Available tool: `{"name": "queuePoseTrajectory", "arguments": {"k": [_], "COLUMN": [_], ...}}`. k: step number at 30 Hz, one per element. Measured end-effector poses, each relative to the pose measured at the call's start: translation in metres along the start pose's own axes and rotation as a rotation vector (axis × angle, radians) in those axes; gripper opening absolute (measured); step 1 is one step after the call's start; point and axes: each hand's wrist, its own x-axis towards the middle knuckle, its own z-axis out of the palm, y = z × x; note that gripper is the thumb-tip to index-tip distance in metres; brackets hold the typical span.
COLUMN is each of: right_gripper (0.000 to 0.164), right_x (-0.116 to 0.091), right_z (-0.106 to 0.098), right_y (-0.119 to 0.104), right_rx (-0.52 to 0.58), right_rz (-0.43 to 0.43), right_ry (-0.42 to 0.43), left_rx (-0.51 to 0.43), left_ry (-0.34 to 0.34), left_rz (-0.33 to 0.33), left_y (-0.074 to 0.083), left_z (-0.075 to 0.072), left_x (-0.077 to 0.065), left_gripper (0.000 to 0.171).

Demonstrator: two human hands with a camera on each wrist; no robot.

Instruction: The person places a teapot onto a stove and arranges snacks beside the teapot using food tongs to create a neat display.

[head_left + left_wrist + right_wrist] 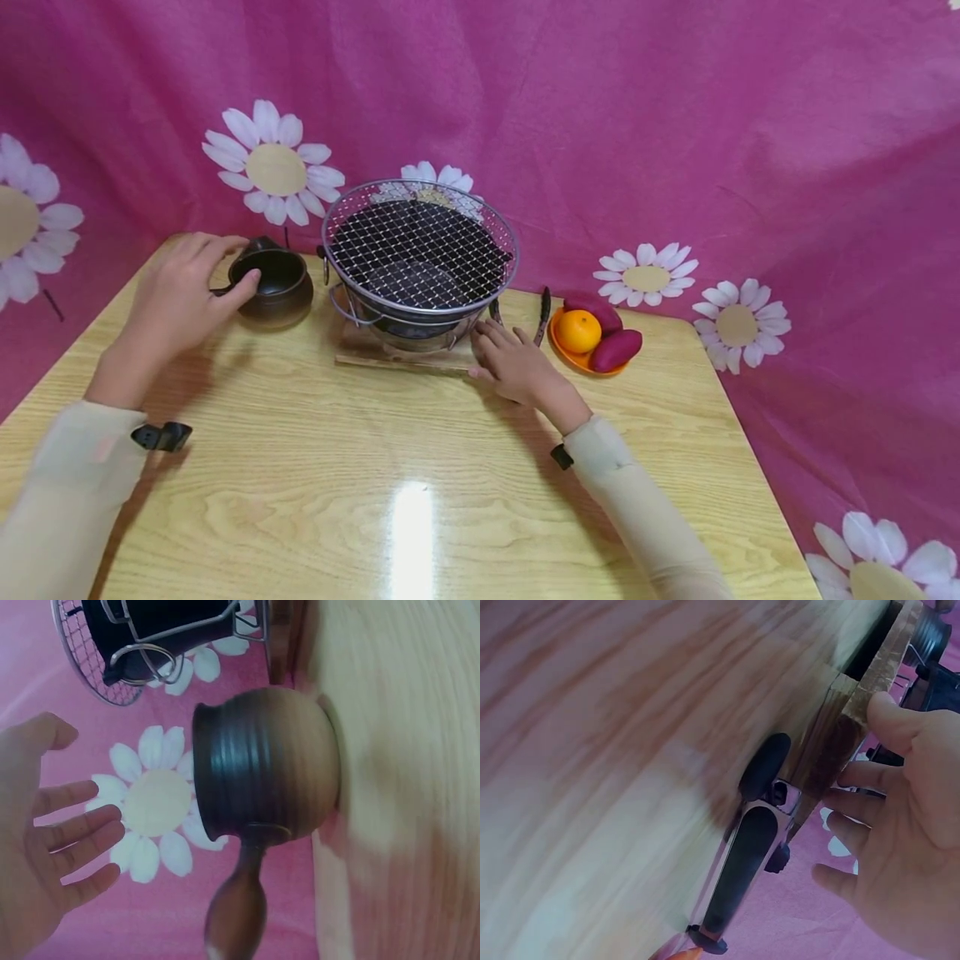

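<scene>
- Dk-brown glossy ribbed round pot point(259, 765), paler twd base.
- L hand point(180, 279) nr it: fingers spread, nothing held.
- R hand point(517, 362): fingers loose, nothing held, by flat brown wood board point(405, 365).

Left fingers point(242, 291) hang over a dark pot point(279, 307) left of the grill point(420, 258); right fingers point(493, 337) are right of its base point(411, 339).

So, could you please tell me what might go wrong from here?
The left hand is close over the dark pot; its fingers could catch the protruding handle and tip the pot. The right hand is at the edge of the wooden board under the grill; a bump might shift both.
</scene>
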Motion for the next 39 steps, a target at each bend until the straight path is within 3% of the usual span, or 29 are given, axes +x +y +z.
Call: {"name": "queuePoseTrajectory", "arguments": {"k": [5, 13, 18, 22, 28, 33, 39], "right_gripper": [0.066, 0.068, 0.067, 0.061, 0.061, 0.065, 0.052], "right_x": [0.005, 0.005, 0.006, 0.008, 0.008, 0.008, 0.005], "right_z": [-0.003, -0.007, -0.011, -0.014, -0.013, -0.013, -0.011], "right_y": [-0.002, -0.004, -0.006, -0.007, -0.005, -0.006, -0.008], "right_rx": [-0.007, 0.015, 0.018, 0.011, 0.012, 0.013, 0.017], "right_rz": [0.014, 0.047, 0.030, 0.020, 0.014, 0.009, 0.009], "right_ry": [-0.028, -0.067, -0.064, -0.055, -0.039, -0.034, -0.009], "left_rx": [0.021, 0.115, 0.140, 0.168, 0.208, 0.211, 0.213], "left_ry": [-0.053, -0.144, -0.229, -0.276, -0.315, -0.334, -0.368], "left_rz": [-0.048, -0.005, -0.050, -0.050, -0.029, -0.061, -0.088], "left_y": [-0.010, -0.019, -0.021, -0.026, -0.034, -0.039, -0.042], "left_z": [0.002, 0.013, 0.015, 0.015, 0.015, 0.013, 0.014], "left_x": [0.001, 0.001, -0.002, -0.001, 0.003, 0.001, -0.002], "left_gripper": [0.047, 0.050, 0.053, 0.056, 0.059, 0.061, 0.058]}}
